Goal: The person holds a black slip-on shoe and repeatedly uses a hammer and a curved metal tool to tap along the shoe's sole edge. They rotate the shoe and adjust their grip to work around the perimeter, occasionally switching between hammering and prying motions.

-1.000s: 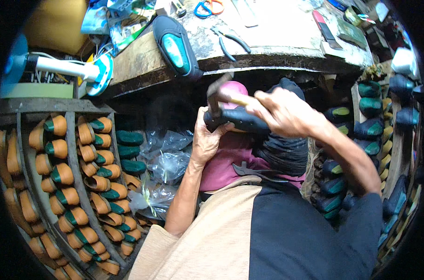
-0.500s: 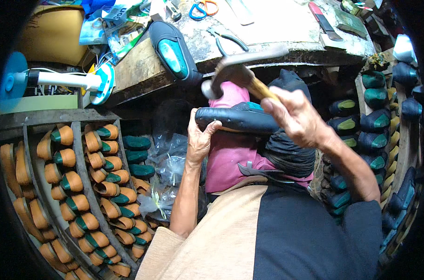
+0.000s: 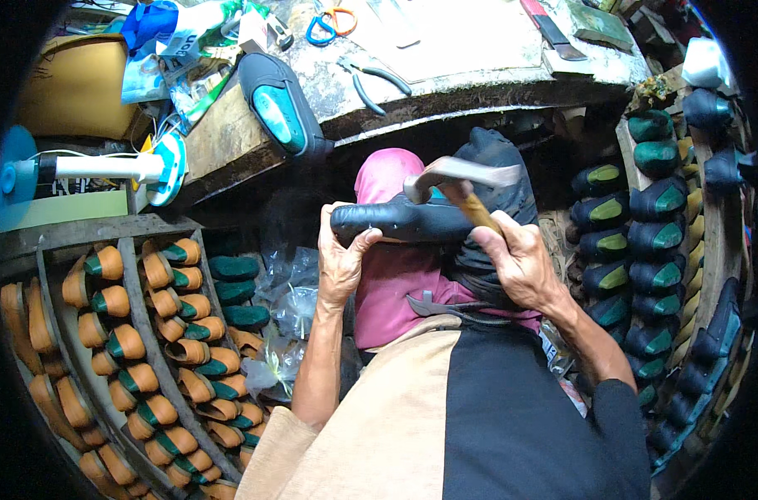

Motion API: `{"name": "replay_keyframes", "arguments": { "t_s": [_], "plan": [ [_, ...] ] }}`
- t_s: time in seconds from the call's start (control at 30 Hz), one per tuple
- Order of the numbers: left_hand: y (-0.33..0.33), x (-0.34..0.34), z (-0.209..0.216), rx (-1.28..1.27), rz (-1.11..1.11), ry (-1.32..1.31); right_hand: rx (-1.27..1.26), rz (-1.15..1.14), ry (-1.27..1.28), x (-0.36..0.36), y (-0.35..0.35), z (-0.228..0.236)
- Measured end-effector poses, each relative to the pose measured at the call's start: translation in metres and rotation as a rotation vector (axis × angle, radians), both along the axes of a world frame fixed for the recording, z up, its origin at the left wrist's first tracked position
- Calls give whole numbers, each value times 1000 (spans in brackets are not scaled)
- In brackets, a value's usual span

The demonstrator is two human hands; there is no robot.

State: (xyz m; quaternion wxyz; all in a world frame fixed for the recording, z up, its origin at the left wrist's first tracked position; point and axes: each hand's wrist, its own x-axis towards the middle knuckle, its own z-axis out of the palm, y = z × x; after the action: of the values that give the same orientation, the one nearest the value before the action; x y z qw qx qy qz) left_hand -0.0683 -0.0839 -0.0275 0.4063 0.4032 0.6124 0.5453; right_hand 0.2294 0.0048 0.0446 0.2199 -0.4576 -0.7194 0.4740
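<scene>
A black shoe [image 3: 404, 220] with a bit of teal at its top lies sideways across my knees. My left hand [image 3: 339, 265] is closed round its left end, thumb pressed on the near side. In my right hand [image 3: 521, 260], fingers wrapped round the wooden handle, is a claw hammer [image 3: 454, 175]. Its metal head is just above the shoe's upper edge, the blunt face to the left; whether it touches I cannot tell. The shoe's far side is hidden.
A worn workbench [image 3: 471, 67] ahead bears another black shoe [image 3: 281, 107], pliers [image 3: 371, 82], scissors [image 3: 331, 25] and a red-handled knife [image 3: 554, 32]. Orange-and-green shoes [image 3: 133, 342] fill the left rack; dark shoes [image 3: 658, 237] line the right. A white-and-blue fan-like device [image 3: 104, 168] lies at left.
The hammer has come down from its raised, blurred position to close above the shoe, my right hand lowering with it. My left hand keeps its hold on the shoe. The whole view has shifted slightly.
</scene>
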Motion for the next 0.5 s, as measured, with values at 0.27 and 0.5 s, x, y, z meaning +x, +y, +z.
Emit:
{"name": "replay_keyframes", "arguments": {
  "t_s": [0.27, 0.5],
  "plan": [
    [24, 65, 28, 131, -62, -129, -50, -157, -202, 59, 36, -7],
    [93, 125, 5, 431, -246, 475, 565, -622, -358, 126, 172, -44]
  ]
}}
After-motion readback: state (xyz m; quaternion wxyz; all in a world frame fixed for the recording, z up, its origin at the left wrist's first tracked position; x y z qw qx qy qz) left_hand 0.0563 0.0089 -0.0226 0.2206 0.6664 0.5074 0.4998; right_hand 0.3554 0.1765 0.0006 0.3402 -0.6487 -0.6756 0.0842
